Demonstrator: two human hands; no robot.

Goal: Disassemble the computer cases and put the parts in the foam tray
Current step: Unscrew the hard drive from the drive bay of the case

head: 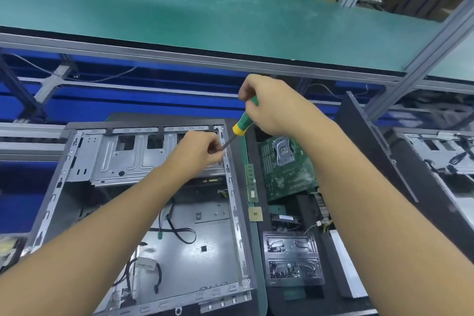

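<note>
The open computer case (195,238) lies on its side on the green desk (258,264), filling the lower left of the view, its metal drive cage (128,156) at the far end and loose black cables (179,231) on its inner floor. The right grip (269,108) is closed round the green and yellow handle of a screwdriver (242,124), held above the case's far right corner with the shaft slanting down and to the left. The left grip (202,149) is curled at that corner, fingertips pinching the lower end of the shaft just beside the case's right rim; the tip itself is hidden by the fingers. Just to the right of the case sits the black foam tray (252,151). It holds a green motherboard (284,169) at its far end, a memory stick (250,183) along its left edge and a small square processor chip (255,214) nearer the person. A second opened case (441,161) lies at the right edge of the view.
</note>
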